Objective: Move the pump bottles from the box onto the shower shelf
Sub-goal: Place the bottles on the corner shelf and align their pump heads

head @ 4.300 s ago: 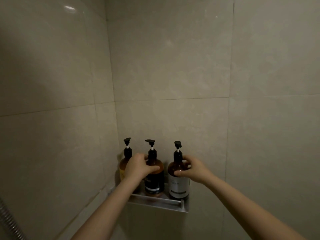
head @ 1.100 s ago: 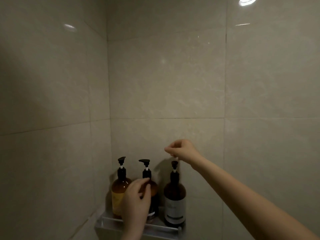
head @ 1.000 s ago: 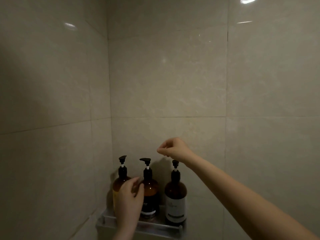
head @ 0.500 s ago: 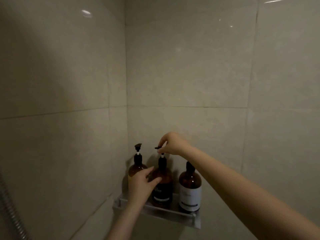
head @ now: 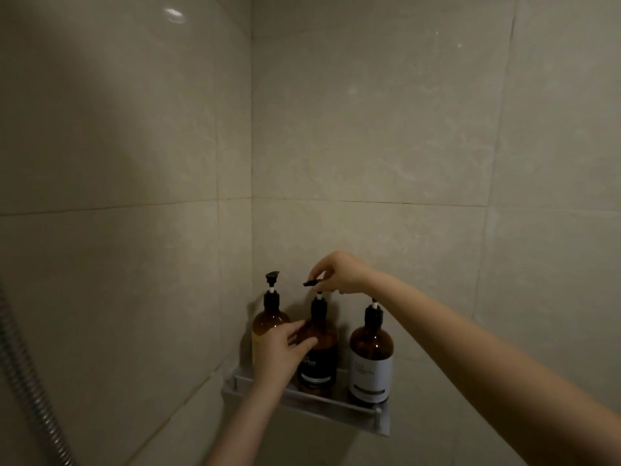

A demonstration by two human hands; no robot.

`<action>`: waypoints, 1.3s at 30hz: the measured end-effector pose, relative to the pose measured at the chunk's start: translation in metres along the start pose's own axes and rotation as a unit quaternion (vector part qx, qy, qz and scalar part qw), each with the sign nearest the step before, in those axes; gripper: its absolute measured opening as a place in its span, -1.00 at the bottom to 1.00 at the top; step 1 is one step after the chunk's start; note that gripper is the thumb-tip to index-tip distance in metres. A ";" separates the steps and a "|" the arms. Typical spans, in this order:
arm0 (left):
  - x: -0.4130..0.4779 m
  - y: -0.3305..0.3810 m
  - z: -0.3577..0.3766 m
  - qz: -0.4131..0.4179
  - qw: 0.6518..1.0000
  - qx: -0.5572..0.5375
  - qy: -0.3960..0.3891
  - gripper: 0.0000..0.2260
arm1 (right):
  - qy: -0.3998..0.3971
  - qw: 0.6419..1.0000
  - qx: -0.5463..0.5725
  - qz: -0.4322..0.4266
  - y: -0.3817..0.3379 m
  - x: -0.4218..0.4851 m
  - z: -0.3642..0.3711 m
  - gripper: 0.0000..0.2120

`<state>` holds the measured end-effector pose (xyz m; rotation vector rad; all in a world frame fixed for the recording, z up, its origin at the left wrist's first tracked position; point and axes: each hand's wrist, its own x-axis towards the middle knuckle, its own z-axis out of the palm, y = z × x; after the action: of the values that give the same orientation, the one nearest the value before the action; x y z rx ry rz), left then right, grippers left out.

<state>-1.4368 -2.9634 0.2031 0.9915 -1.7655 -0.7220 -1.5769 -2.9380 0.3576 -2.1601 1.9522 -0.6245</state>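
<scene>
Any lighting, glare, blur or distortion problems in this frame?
Head view: dim throughout, the three pump bottles dark with unreadable labels; small glare spots on the wall tiles; the left hand on the middle bottle looks soft, the right hand at its pump is clearer; wide-angle lens tilts the right-hand grout lines.

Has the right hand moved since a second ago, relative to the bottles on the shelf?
Yes. The right hand moved leftward, from above the right bottle to the middle bottle, whose pump head it now pinches.
</scene>
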 end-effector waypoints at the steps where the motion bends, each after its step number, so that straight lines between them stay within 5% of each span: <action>1: 0.000 0.000 0.000 0.001 1.000 0.003 0.002 -0.58 | 0.002 1.000 0.016 0.009 0.000 0.000 0.000 -0.75; 7: 0.000 -0.002 0.003 0.002 1.000 0.017 0.014 -0.59 | 0.092 0.990 0.054 0.088 0.003 0.002 0.002 -0.63; 17: 0.002 -0.006 0.004 -0.007 1.000 -0.008 0.009 -0.58 | 0.029 0.969 0.198 0.147 0.004 0.004 -0.004 -0.87; 39: -0.002 -0.005 0.002 -0.015 0.999 -0.030 -0.002 -0.58 | -0.006 0.958 0.238 0.159 0.002 0.007 0.000 -0.69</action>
<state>-1.4362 -2.9643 0.1975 0.9786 -1.7263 -0.7909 -1.5784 -2.9452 0.3587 -1.5237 1.8449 -0.9050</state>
